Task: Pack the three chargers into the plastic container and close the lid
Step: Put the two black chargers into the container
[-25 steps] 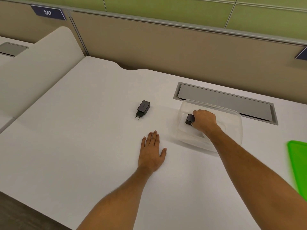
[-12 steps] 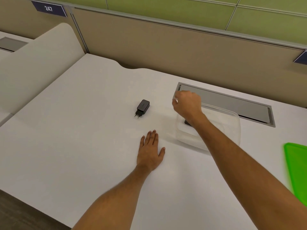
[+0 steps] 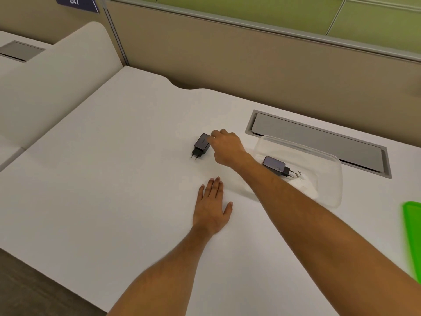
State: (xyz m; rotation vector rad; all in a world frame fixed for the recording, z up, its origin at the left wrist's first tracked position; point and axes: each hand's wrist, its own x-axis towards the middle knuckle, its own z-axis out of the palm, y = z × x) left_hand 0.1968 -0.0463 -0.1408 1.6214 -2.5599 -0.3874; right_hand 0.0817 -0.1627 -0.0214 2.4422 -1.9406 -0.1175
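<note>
- The right hand (image 3: 227, 147) reaches across the desk with its fingertips (image 3: 214, 136) at the far right edge of a small black plastic wall charger (image 3: 201, 144); the fingers curl round that edge but whether they have closed on it I cannot tell, since the hand hides the contact
- That black charger lies flat on the white desk top (image 3: 114, 179), its two round pins pointing toward the person, so the broad sides are free to be pinched, which is likely why the hand comes from the side and above
- The left hand (image 3: 210, 209) rests palm down, fingers spread flat and holding nothing, near the clear plastic container (image 3: 330, 179); it seems parked there to steady the body and be ready for the box
- Inside the container lies a second dark grey charger (image 3: 274, 164) with pins toward the right, resting on a white charger (image 3: 304, 187) whose metal pins show beside it
- So two appear packed and the one on the desk is the last
- The bright green lid (image 3: 412, 236) waits at the right edge of view, well apart from the container, leaving its mouth open for the last drop
</note>
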